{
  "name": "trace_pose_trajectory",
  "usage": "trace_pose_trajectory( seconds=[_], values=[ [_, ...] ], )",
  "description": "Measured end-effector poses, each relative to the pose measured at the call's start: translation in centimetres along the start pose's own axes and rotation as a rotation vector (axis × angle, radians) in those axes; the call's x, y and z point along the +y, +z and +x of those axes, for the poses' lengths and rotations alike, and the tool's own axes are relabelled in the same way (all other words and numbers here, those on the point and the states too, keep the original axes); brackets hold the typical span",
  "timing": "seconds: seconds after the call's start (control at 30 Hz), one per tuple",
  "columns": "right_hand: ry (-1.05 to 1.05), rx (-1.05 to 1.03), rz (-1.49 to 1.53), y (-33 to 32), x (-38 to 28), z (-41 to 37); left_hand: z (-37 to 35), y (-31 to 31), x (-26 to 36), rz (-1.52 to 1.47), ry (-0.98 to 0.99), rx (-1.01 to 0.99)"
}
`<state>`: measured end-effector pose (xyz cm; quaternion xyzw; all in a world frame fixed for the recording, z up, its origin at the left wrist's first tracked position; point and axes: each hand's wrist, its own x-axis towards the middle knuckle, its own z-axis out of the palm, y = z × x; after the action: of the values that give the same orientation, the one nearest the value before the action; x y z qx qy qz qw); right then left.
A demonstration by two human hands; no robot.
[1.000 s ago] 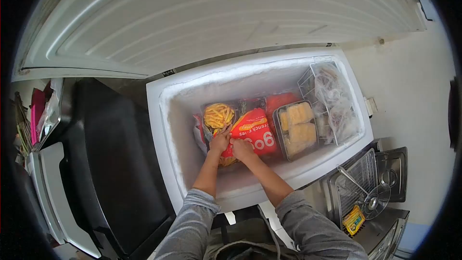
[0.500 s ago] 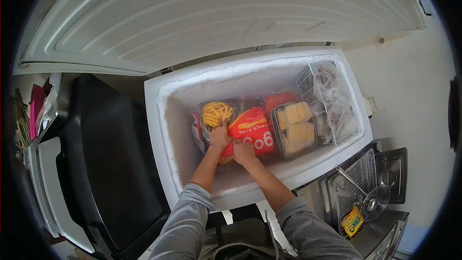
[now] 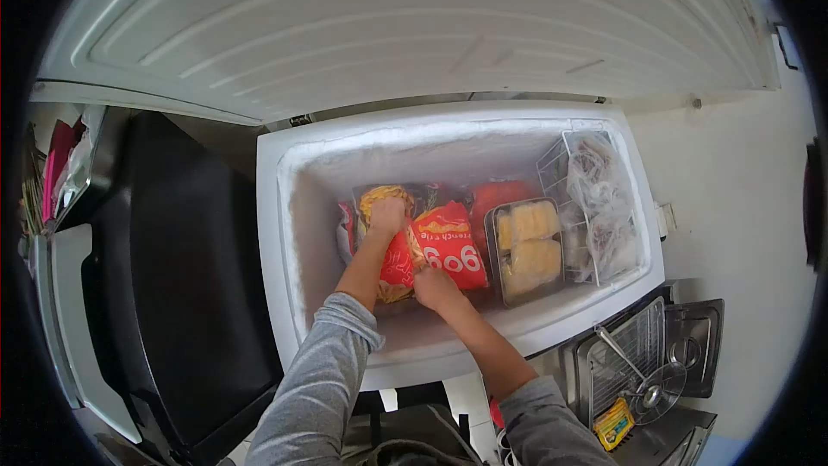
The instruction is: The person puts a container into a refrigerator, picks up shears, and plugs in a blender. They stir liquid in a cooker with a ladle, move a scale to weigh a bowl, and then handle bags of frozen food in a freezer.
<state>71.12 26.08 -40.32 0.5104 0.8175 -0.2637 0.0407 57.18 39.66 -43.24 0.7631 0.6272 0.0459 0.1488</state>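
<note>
A red bag of French fries lies inside the white chest freezer. My left hand is closed on its upper part, over the printed picture of fries. Lower down, my right hand has its fingers curled tightly around the bag's near edge. Between the two fists, a narrow yellowish strip runs across the red front, where the bag looks parted. My fingertips are hidden behind the knuckles and the plastic.
Right of the bag sits a clear tray of yellow blocks, with another red package behind. A wire basket holds plastic bags. The freezer lid stands raised. Outside, a strainer and yellow packet lie by steel trays.
My hands have moved apart, the left up and the right slightly down. The bag's front has creased, and a yellowish strip now shows between them. The view has tilted slightly.
</note>
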Motion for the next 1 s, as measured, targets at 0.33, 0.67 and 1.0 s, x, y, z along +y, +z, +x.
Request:
trace_pose_trajectory(
  seconds=[0.33,0.67,1.0],
  values=[
    [-0.093,-0.003,-0.042,-2.1,-1.0,-3.6,3.0,-0.7,-0.2,-0.154,-0.166,-0.022],
    [0.002,0.12,0.073,1.6,0.5,5.0,-0.6,-3.2,-0.9,-0.464,0.124,0.133],
    [-0.245,0.031,-0.767,3.8,1.6,7.1,-6.1,-3.0,-3.3,-0.732,0.005,0.169]
  ],
)
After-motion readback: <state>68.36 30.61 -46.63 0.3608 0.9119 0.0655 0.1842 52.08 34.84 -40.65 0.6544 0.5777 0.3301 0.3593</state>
